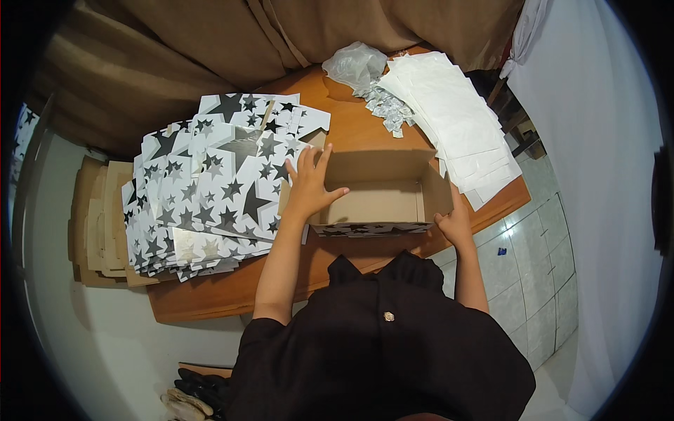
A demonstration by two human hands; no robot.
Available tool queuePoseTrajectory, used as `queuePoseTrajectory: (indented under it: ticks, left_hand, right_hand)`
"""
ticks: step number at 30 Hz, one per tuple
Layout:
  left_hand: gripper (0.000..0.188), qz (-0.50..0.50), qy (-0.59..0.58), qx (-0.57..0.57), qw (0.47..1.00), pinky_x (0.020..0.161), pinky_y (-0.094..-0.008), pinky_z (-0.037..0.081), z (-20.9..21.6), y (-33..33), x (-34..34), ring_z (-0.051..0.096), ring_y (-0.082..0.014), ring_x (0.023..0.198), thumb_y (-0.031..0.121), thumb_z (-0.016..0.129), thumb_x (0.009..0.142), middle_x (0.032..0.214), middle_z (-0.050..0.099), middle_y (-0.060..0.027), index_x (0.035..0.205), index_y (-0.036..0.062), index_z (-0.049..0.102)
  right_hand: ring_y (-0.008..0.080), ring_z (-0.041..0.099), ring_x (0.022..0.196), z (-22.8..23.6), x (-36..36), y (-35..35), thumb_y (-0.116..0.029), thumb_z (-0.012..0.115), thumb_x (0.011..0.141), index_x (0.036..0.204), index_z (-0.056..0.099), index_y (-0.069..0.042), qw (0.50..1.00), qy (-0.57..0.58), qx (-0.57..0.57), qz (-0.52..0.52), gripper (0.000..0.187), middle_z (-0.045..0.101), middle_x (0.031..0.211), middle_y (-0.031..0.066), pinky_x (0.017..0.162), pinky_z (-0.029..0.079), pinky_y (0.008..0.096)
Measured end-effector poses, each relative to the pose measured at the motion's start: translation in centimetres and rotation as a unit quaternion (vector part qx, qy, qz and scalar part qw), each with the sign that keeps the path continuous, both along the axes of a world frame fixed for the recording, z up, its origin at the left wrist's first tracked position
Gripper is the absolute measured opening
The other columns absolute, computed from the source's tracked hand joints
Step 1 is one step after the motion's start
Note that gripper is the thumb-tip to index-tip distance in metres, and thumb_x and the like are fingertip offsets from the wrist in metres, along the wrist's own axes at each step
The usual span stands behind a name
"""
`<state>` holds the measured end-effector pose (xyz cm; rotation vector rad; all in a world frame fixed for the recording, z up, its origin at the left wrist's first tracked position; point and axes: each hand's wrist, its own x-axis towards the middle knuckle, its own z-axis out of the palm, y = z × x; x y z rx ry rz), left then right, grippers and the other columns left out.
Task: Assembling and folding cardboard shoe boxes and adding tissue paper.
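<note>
A person in a dark button-front shirt steadies an open cardboard box (379,165) on a wooden table (210,298), its brown interior facing up. The left hand (309,188) spreads its fingers wide at the box's left end, the thumb reaching over the opening. The right hand (456,223) lies along the right end, index finger extended beside the wall; whether it pinches the cardboard cannot be told from this angle. Flattened star-print cartons (217,179) pile up near the left hand, white sheets (456,119) beyond the right.
</note>
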<state>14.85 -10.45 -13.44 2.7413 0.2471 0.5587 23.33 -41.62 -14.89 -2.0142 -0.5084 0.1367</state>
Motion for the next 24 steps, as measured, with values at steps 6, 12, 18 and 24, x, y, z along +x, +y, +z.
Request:
queuePoseTrajectory:
  ticks: [6,12,18,24]
  left_hand:
    - [0.051,-0.109,0.091,-0.061,0.988,0.098,-0.0556,0.026,-1.4,0.7,-2.1,0.054,-0.0258,0.098,0.042,0.074,0.066,0.100,0.059,-0.0043,0.108,0.0139,0.064]
    - [0.057,-0.138,0.175,-0.063,0.973,0.105,-0.0517,0.023,-0.5,0.4,-3.0,0.056,-0.0265,0.096,0.045,0.073,0.065,0.103,0.058,-0.0070,0.112,0.0143,0.063]
    - [0.064,-0.115,0.232,-0.115,0.959,0.107,-0.0571,0.015,0.5,-0.2,-3.3,0.052,-0.0285,0.111,0.050,0.071,0.068,0.115,0.055,-0.0091,0.121,0.0160,0.058]
    - [0.052,-0.095,0.048,-0.033,0.994,0.105,-0.0578,0.018,4.0,-0.9,-5.1,0.048,-0.0302,0.116,0.039,0.068,0.077,0.122,0.054,-0.0091,0.119,0.0115,0.058]
  right_hand:
    - [0.0233,0.053,0.105,-3.1,-0.5,0.0,0.006,0.051,0.071,0.133,0.036,-0.007,0.983,0.036,0.175,-0.052,0.065,0.050,0.119,0.0121,0.087,0.042,0.0314]
    - [0.0286,0.042,0.117,-3.1,1.0,-1.3,-0.033,0.058,0.084,0.132,0.039,-0.007,0.986,0.073,0.085,0.125,0.058,0.044,0.125,0.0112,0.100,0.031,0.0395]
    - [0.0252,0.035,0.121,-2.0,1.8,-0.9,-0.053,0.027,0.094,0.112,0.063,-0.009,0.979,0.161,-0.020,0.124,0.059,0.048,0.122,0.0071,0.108,0.012,0.0448]
    - [0.0234,0.034,0.120,1.8,0.9,0.9,-0.043,0.029,0.096,0.099,0.070,-0.014,0.933,-0.021,-0.331,0.141,0.051,0.050,0.118,0.0083,0.102,-0.002,0.0620]
